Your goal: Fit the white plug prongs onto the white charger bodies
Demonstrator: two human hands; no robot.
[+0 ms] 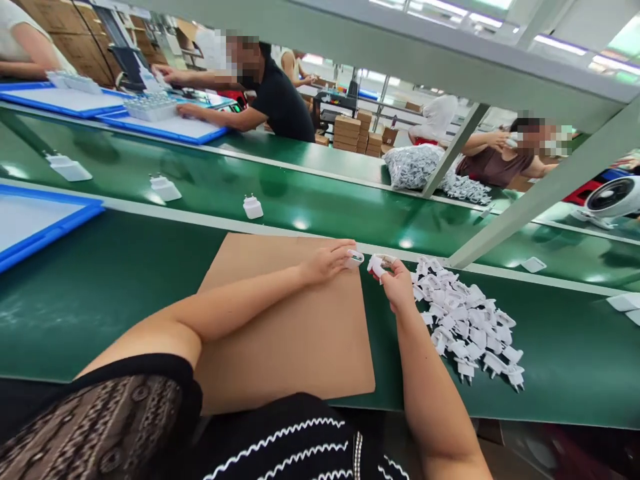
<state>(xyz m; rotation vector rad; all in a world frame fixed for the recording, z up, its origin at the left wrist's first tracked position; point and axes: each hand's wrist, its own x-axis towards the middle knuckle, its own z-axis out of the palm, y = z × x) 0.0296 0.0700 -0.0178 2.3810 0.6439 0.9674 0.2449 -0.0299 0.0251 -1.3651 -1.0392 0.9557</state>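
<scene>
My left hand (327, 261) pinches a small white charger shell (355, 258) over the far right corner of a brown cardboard sheet (295, 333). My right hand (395, 283) is closed on a white plug part (376, 266) just to the right of it. The two pieces are a few centimetres apart. A heap of several white plug parts (465, 323) lies on the green bench right beside my right hand.
A green conveyor belt (310, 200) runs behind the bench carrying white chargers (253, 207), (165, 188), (69, 167). A blue-rimmed tray (30, 223) sits at left. A slanted metal post (540, 193) rises at right. Other people work across the belt.
</scene>
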